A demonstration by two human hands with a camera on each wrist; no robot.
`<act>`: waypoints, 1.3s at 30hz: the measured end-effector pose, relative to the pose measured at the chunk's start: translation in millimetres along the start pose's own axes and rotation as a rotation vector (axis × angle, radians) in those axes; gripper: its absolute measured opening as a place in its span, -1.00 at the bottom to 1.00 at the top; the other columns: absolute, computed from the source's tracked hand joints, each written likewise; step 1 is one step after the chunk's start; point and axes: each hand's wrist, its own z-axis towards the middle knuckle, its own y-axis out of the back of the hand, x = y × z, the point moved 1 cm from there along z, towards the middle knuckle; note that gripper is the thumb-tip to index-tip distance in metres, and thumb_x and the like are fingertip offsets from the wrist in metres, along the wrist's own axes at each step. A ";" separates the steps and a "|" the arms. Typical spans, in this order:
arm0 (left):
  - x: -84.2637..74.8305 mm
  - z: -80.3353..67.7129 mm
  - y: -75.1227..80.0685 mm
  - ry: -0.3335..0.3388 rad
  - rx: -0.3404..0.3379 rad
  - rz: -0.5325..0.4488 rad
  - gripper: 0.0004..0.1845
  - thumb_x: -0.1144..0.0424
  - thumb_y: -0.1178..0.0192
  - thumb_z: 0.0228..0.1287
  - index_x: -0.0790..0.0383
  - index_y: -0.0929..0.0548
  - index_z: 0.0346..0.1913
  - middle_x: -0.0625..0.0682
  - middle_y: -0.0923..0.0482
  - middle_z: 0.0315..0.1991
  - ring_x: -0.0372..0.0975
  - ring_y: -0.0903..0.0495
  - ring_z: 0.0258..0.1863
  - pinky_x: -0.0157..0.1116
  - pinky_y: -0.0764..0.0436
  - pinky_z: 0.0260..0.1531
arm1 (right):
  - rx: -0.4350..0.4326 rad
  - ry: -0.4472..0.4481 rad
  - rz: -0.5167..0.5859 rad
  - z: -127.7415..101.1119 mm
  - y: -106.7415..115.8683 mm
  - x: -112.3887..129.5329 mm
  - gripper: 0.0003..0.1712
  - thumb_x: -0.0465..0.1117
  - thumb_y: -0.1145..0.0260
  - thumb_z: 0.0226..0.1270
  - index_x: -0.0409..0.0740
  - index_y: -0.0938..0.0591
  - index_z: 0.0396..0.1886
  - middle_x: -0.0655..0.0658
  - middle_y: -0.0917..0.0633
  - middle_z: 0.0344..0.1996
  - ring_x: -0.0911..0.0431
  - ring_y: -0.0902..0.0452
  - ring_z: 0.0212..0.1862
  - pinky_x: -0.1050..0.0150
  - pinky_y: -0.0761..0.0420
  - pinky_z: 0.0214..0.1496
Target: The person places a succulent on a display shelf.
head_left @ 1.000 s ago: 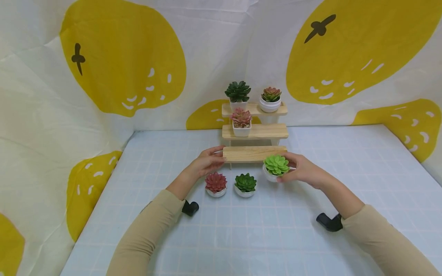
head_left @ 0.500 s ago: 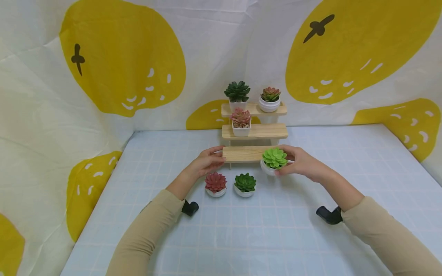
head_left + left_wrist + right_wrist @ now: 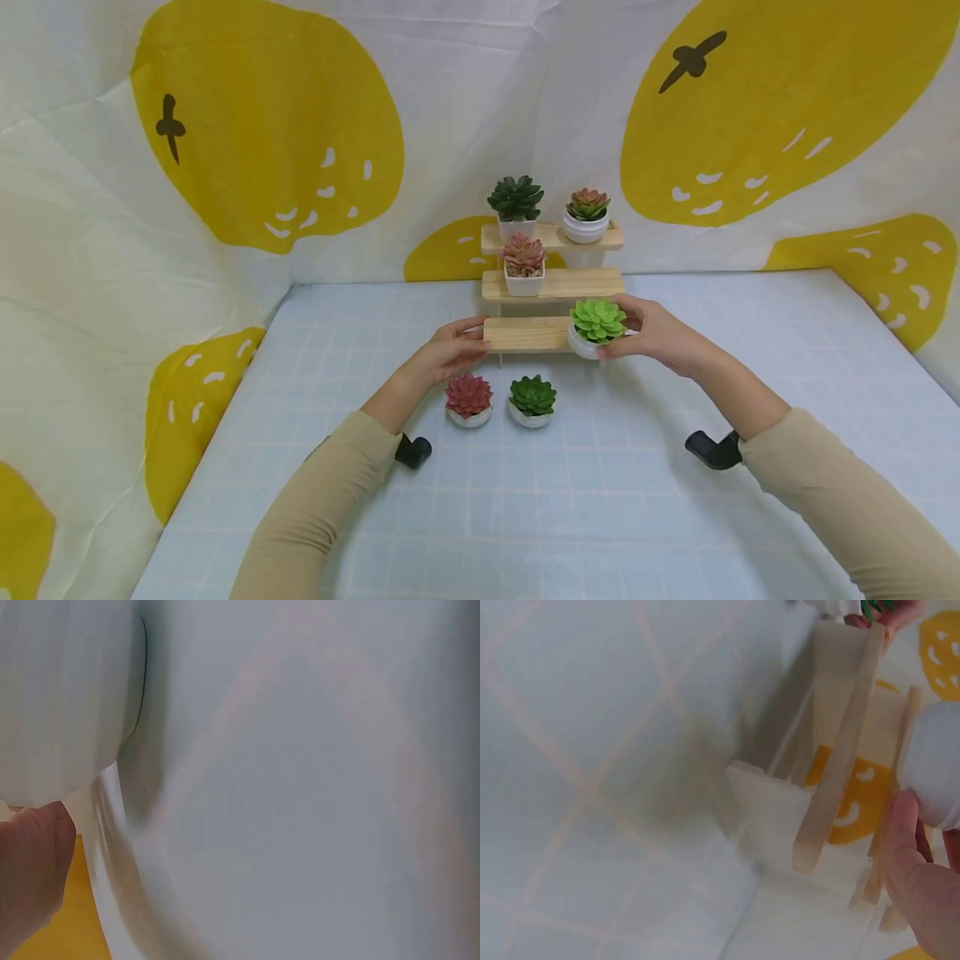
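Observation:
In the head view, my right hand (image 3: 660,333) pinches the white pot of a light green succulent (image 3: 597,321) at the right end of the bottom step of a wooden tiered stand (image 3: 528,335). Whether the pot touches the step is unclear. The right wrist view shows the white pot (image 3: 934,765) between thumb and fingers, beside the step edges. At the other end of the bottom step, my left hand (image 3: 452,354) grips the board's end. In front stand a red succulent (image 3: 468,396) and a dark green succulent (image 3: 532,397), both in white bowls.
On the top step are a dark green succulent (image 3: 516,200) and a reddish-green one (image 3: 587,208). A pink succulent (image 3: 523,257) sits at the left of the middle step. A white cloth (image 3: 480,108) with yellow shapes hangs behind the table (image 3: 487,517).
My right hand has lifted the light green succulent from in front of the stand, up and back to the bottom step's right end. The left hand has stayed in place.

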 end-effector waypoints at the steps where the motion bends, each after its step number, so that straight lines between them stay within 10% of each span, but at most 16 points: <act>1: -0.1 0.0 0.0 0.000 -0.002 0.000 -0.37 0.59 -0.05 0.25 0.24 -0.24 0.38 0.22 -0.24 0.31 -0.16 -0.42 -0.05 -0.41 -0.54 -0.26 | -0.003 -0.002 -0.003 0.6 0.8 0.7 -0.25 -0.32 -0.44 0.02 -0.26 -0.36 0.24 -0.21 -0.47 0.08 -0.03 -0.40 0.05 0.14 -0.44 0.04; 39: 0.5 0.5 0.0 0.001 -0.008 0.008 -0.36 0.58 -0.05 0.24 0.24 -0.23 0.38 0.23 -0.25 0.30 -0.19 -0.45 -0.08 -0.40 -0.55 -0.24 | -0.194 -0.044 0.025 35.5 22.0 17.1 -0.28 -0.28 -0.40 0.10 -0.23 -0.31 0.26 -0.18 -0.43 0.07 -0.02 -0.35 -0.02 0.07 -0.36 0.12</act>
